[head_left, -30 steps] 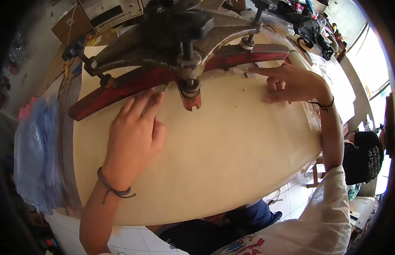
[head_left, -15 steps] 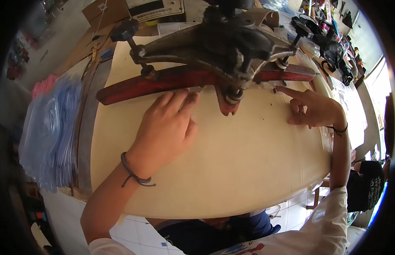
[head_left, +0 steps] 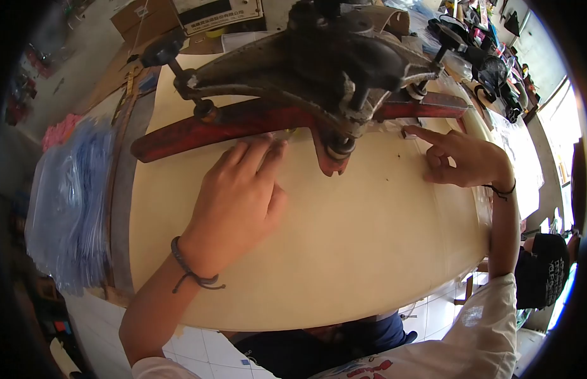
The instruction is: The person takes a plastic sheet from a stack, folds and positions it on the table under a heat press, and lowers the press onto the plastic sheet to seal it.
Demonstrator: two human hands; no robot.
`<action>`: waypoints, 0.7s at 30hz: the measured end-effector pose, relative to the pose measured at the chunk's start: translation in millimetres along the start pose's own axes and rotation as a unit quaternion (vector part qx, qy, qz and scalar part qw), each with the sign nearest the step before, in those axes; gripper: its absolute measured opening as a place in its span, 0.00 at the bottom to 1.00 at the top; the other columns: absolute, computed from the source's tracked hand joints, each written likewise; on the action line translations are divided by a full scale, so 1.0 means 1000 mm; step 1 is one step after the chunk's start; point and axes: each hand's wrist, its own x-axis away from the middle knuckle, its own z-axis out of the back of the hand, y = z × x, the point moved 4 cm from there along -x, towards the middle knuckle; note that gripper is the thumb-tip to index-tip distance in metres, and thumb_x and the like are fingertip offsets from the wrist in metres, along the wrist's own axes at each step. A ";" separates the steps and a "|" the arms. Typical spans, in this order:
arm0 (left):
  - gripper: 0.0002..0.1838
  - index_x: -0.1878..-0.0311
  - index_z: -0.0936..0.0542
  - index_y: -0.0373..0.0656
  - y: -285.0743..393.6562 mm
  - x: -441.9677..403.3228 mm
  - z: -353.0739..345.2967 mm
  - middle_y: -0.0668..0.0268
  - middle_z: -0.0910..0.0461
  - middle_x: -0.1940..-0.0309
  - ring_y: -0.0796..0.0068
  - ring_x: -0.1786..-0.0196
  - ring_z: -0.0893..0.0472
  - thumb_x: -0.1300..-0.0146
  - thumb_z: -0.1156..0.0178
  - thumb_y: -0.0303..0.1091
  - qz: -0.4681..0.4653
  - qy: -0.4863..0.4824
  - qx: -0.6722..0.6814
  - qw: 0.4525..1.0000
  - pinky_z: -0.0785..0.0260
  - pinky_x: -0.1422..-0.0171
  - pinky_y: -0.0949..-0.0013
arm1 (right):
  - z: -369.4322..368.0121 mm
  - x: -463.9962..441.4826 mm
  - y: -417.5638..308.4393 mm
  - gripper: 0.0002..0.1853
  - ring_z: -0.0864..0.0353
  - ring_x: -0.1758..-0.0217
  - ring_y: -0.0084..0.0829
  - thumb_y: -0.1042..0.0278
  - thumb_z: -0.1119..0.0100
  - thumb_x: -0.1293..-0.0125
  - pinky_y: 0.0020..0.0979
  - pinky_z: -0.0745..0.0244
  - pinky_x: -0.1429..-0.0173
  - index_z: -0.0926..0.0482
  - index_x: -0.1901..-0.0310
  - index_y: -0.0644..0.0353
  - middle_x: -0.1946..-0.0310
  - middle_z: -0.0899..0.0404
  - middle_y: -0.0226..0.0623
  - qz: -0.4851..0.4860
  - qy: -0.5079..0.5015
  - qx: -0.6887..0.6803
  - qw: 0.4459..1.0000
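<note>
My left hand [head_left: 235, 196] lies palm down over the tan board [head_left: 344, 246], its fingers stretched towards the front edge of a red metal bar [head_left: 236, 125]. A small clear piece with a bit of yellow [head_left: 284, 134] shows by those fingertips; whether they touch it I cannot tell. At the right, my right hand [head_left: 467, 159] points its index finger at a small dark metal piece [head_left: 408, 132] below the bar, the other fingers curled and holding nothing visible. Above the bar stands a dark cast-metal machine head [head_left: 299, 76] with knobbed screws.
A stack of clear bluish plastic sheets [head_left: 72, 202] hangs at the table's left side, with pink material [head_left: 61, 130] behind. Cardboard [head_left: 145, 25] and a labelled box [head_left: 224, 16] stand at the back. Black cables and tools [head_left: 489, 69] crowd the back right. A dark cap [head_left: 546, 270] shows at the right.
My left hand has drawn back slightly towards the lower left, and the clear piece by its fingertips shows more. My right hand stays nearly in place. The view has shifted slightly.
</note>
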 end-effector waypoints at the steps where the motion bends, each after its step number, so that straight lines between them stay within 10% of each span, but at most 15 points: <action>1: 0.28 0.36 0.23 0.34 0.000 0.000 0.000 0.52 0.22 0.39 0.49 0.39 0.21 0.44 0.43 0.22 -0.001 0.000 -0.003 1.000 0.24 0.35 0.52 | 0.000 0.000 -0.002 0.48 0.20 0.75 0.28 0.72 0.32 0.36 0.29 0.26 0.63 0.50 0.19 0.67 0.78 0.20 0.32 -0.002 0.002 0.003 1.000; 21: 0.29 0.33 0.24 0.36 -0.002 -0.001 -0.001 0.50 0.24 0.34 0.50 0.34 0.23 0.41 0.42 0.23 0.017 -0.012 -0.023 1.000 0.26 0.31 0.53 | 0.005 -0.001 -0.013 0.44 0.18 0.79 0.30 0.68 0.32 0.37 0.30 0.24 0.63 0.41 0.23 0.73 0.81 0.17 0.35 -0.021 -0.004 0.021 1.000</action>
